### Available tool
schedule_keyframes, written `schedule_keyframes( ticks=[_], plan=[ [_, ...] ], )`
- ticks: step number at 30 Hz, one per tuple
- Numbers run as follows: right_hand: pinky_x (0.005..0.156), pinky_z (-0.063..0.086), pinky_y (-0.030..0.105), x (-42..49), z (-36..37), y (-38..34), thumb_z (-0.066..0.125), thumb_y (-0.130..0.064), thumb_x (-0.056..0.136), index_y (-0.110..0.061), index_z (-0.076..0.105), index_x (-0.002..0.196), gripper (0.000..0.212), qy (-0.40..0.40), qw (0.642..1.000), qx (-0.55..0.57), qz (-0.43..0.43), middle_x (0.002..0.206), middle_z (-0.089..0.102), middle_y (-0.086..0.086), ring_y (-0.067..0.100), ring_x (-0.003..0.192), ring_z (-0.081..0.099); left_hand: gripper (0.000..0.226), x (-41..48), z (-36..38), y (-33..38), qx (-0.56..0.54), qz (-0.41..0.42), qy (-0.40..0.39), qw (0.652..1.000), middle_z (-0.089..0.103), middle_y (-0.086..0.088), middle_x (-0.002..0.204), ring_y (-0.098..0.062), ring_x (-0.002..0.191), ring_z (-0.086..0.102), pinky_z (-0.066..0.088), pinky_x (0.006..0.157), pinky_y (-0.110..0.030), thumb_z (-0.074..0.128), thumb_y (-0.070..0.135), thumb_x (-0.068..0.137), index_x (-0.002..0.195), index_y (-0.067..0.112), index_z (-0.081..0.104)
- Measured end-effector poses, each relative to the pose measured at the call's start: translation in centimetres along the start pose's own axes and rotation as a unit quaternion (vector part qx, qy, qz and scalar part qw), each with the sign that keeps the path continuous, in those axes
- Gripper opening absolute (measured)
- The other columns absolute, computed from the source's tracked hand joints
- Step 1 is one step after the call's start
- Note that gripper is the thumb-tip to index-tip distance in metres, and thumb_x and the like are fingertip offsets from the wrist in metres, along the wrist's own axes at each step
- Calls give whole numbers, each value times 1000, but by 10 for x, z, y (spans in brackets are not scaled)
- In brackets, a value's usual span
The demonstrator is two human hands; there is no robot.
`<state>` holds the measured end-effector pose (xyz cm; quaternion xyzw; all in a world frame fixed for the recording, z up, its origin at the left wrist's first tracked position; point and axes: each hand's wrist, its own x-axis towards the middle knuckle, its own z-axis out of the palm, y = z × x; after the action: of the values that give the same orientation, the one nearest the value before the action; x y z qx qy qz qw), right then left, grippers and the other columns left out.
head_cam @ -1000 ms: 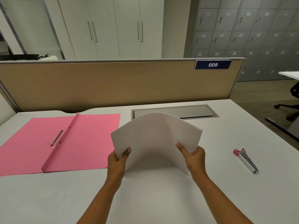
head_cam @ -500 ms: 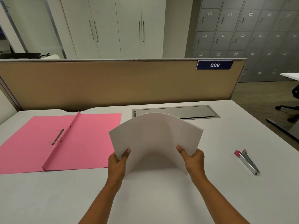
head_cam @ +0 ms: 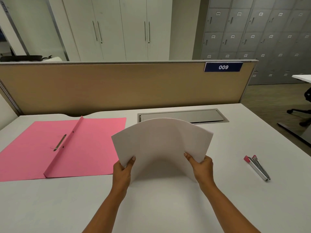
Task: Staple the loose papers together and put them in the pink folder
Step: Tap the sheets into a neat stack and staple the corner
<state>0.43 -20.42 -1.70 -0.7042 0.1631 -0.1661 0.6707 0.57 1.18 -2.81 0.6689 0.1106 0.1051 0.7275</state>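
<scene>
Little has moved since the earlier frames: both hands keep the papers point(head_cam: 161, 145) arched upright over the desk point(head_cam: 168, 207). Left hand point(head_cam: 122, 172) and right hand point(head_cam: 202, 169) pinch its lower corners, between the open pink folder point(head_cam: 87, 148) and the stapler point(head_cam: 256, 167).

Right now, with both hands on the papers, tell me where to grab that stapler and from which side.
Take the stapler with the right hand, coming from above and closing across its long metal body near the middle. It lies flat on the desk, apart from everything, right of the papers, pink end pointing away and silver end nearer you. The narrow sides are exposed; the left hand could keep the stack.
</scene>
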Motion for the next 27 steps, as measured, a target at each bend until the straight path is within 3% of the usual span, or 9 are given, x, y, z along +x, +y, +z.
schedule_keyframes(
  ticks=[9,14,16,19,22,27],
  plan=[
    [60,44,24,4,-2,1,72,-19,78,-10,58,81,17,-1,1000,-6,16,78,61,5,26,77,56,22,0,-4,-3,17,-14,-6,1000,62,-6,99,-27,96,54,42,86,-36,54,20,90,113,18,54],
    [71,44,31,8,-7,-3,72,-21,78,-8,58,89,21,-18,999,-26,28,84,62,7,27,79,58,4,3,-13,-2,26,-14,38,999,61,6,79,-18,76,58,44,67,-25,62,18,85,85,20,59],
    [74,46,33,11,-9,-2,72,-21,78,-9,59,91,22,-32,998,-28,39,87,64,9,28,82,59,6,7,-19,-1,22,-17,54,998,63,5,79,-15,75,59,44,63,-22,66,18,82,86,17,62],
    [83,51,37,15,-13,3,75,-21,75,-7,62,101,32,-40,997,-21,68,96,68,11,31,90,64,14,13,-23,2,11,-37,59,997,66,1,82,-17,75,63,46,65,-23,67,15,81,94,11,64],
    [82,52,38,20,-17,3,75,-17,74,-11,62,98,29,-66,992,-6,104,96,69,11,31,89,65,10,20,-27,5,29,-76,46,996,67,-6,82,-24,73,63,49,65,-27,65,14,83,92,9,65],
    [73,53,33,29,-24,1,77,-17,72,-10,63,98,30,-128,981,-37,139,94,69,7,24,83,66,21,22,-29,0,49,-117,54,990,67,-15,92,-33,84,63,51,85,-41,66,10,81,99,-1,66]
  ],
)
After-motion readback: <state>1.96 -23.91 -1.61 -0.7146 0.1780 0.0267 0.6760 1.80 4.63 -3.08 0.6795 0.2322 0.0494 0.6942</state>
